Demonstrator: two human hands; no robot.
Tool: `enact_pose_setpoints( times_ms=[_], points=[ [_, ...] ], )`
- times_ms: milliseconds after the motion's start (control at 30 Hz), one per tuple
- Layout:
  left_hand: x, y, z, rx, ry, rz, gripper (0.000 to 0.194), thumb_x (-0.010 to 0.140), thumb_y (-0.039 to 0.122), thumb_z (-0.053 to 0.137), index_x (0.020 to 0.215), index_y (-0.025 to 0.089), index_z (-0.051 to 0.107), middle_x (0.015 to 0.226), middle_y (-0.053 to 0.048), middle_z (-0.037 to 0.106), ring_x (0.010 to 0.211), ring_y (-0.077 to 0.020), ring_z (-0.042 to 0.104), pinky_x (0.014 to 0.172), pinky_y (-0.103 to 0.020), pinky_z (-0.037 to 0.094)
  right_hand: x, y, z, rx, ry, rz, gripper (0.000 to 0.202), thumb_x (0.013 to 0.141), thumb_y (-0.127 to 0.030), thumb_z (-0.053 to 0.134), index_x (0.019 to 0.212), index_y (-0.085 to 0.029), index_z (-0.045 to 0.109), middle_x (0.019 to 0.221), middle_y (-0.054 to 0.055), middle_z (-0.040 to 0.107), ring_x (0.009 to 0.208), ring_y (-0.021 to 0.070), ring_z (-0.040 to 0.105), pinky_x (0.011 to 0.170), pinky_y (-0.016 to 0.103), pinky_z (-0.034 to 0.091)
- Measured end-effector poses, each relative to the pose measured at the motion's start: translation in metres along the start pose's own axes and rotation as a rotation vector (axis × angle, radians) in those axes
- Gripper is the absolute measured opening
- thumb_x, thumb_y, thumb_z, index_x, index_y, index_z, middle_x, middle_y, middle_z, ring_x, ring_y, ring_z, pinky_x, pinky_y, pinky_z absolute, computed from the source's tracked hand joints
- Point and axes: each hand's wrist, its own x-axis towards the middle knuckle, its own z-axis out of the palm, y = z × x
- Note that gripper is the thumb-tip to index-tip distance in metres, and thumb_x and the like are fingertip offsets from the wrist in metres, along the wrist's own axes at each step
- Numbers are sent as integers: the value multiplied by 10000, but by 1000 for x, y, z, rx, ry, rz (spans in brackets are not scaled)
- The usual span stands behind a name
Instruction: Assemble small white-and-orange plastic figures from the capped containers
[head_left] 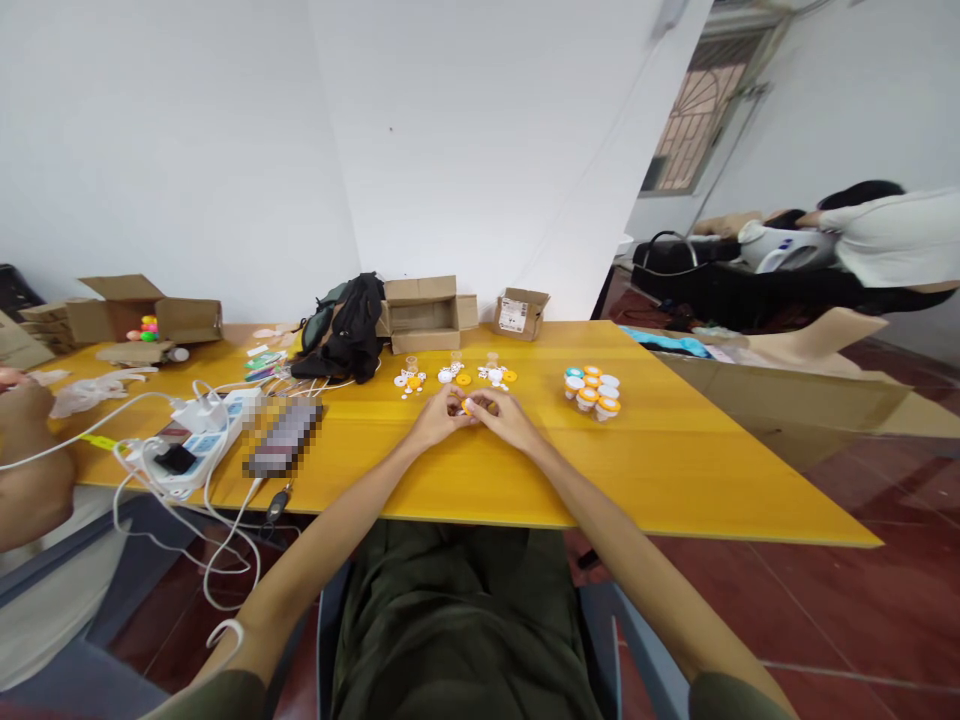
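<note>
My left hand (439,415) and my right hand (504,415) meet above the middle of the table. Between their curled fingertips is a small orange and white round piece (466,407), partly covered by the fingers. Just beyond the hands lie three small groups of parts: white pieces with dark spots (493,375), orange discs (511,376), a white disc (445,376) and clear cups (412,364). To the right of my right hand stands a cluster of several small capped containers (592,390) with orange, white and teal tops.
A power strip (199,455) with tangled white cables and a blurred-out device (283,440) lie to the left. Along the wall stand a black backpack (345,330), an open carton (424,315) and a smaller box (521,313). Another person's arm (34,460) rests at far left.
</note>
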Motion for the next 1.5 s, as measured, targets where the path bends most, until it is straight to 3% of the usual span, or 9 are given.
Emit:
enact_pose_setpoints(
  times_ms=[167, 500, 700, 900, 1200, 1333, 1500],
  points=[
    [-2, 2, -1, 22, -9, 20, 489, 628, 453, 841, 890, 220, 500, 651, 66, 611, 623, -130, 562, 653, -254, 442, 0, 0, 1, 82, -32, 15, 241, 857, -435, 627, 925, -226, 725, 886, 42, 761, 749, 201, 686, 710, 326, 553],
    [4, -9, -2, -4, 22, 46, 399, 591, 232, 860, 859, 197, 566, 769, 27, 648, 752, -147, 627, 745, -273, 483, 4, 9, 2, 258, -22, 130, 270, 768, -470, 711, 820, -207, 675, 792, 39, 735, 754, 204, 689, 710, 331, 564],
    [5, -1, -8, -175, 4, -48, 441, 578, 342, 878, 861, 202, 569, 704, 36, 650, 698, -148, 622, 730, -280, 471, 5, 12, -3, 440, -69, 210, 389, 693, -517, 771, 929, -229, 659, 952, 42, 702, 745, 182, 664, 525, 264, 530],
    [2, 9, -11, -204, 7, -81, 335, 707, 472, 774, 820, 205, 605, 633, 31, 638, 634, -145, 609, 617, -250, 434, 6, 13, -5, 486, -75, 144, 400, 673, -492, 811, 942, -246, 645, 1005, 33, 683, 817, 186, 669, 680, 308, 571],
    [3, 6, -8, -63, 26, 75, 358, 780, 516, 682, 689, 182, 594, 552, 46, 528, 577, -121, 518, 591, -246, 416, 4, 13, 3, 397, -149, 120, 407, 764, -589, 706, 925, -216, 676, 908, 50, 731, 845, 217, 678, 800, 364, 541],
    [2, 7, -6, -19, 57, 67, 426, 755, 581, 667, 646, 186, 553, 531, 57, 476, 557, -110, 465, 564, -243, 362, 3, 11, 2, 325, -189, 101, 409, 778, -591, 683, 905, -202, 695, 853, 38, 722, 778, 205, 648, 752, 352, 518],
    [1, 10, -7, 53, 125, 32, 517, 768, 641, 623, 552, 192, 487, 469, 60, 422, 518, -105, 421, 527, -248, 300, 3, 14, 4, 327, -152, 132, 430, 647, -531, 814, 863, -213, 622, 787, -14, 656, 689, 160, 579, 670, 314, 497]
  ],
)
